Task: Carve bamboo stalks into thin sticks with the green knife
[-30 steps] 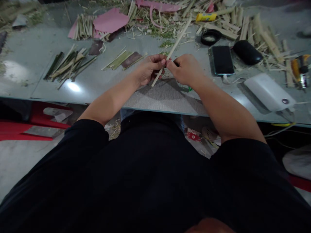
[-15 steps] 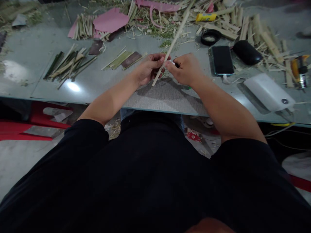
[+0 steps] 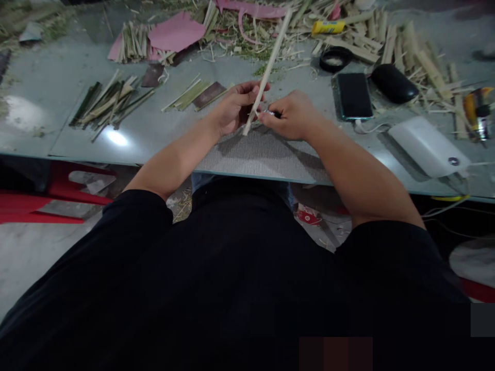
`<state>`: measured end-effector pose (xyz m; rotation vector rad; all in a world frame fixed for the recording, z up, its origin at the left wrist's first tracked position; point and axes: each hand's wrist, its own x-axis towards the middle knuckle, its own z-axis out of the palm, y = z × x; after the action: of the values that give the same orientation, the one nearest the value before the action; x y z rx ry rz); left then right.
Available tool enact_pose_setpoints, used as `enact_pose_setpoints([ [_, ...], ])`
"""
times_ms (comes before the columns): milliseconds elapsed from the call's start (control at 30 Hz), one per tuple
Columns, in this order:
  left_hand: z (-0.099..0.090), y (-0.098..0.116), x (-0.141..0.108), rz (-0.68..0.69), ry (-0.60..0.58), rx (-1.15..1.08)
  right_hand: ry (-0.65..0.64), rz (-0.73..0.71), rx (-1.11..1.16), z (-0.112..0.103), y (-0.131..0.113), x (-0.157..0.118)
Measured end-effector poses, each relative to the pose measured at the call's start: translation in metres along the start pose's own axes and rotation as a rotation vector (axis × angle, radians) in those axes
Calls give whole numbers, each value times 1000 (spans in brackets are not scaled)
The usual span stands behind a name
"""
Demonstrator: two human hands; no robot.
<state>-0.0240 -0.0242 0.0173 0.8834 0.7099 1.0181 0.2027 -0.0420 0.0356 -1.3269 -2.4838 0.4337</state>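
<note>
My left hand (image 3: 242, 105) is closed round a long pale bamboo strip (image 3: 273, 59), which slants up and away over the table. The strip's near end points down toward the table's front edge. In my closed right hand (image 3: 292, 116) is a small knife (image 3: 269, 113) with a shiny metal part and a dark handle. Its metal part lies at the strip, close to the near end. My fingers hide most of the knife, so the blade's exact contact cannot be made out.
Bamboo sticks (image 3: 112, 103) and thin strips (image 3: 185, 95) lie to the left. Shavings (image 3: 251, 44) and pink paper (image 3: 178, 32) cover the back. To the right are a black tape roll (image 3: 334, 60), a phone (image 3: 353, 96), a black case (image 3: 393, 83) and a white power bank (image 3: 427, 147).
The bamboo strip's far end has come nearer and looks more upright. My right hand has shifted slightly down and left along it with the knife; my left hand has barely moved.
</note>
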Motion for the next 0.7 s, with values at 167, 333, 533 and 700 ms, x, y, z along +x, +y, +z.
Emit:
enact_pose_setpoints([
  [167,-3,-2,2,51,-20,-12,-79,-67,-37,-2,-6,-1],
  [333,-3,-1,1,74,25,-51,-93,-97,-43,0,-9,-2],
  [533,1,6,-1,99,72,-110,-70,-57,25,3,-10,-2],
  [700,-1,4,4,101,156,-59,31,27,18,11,3,6],
])
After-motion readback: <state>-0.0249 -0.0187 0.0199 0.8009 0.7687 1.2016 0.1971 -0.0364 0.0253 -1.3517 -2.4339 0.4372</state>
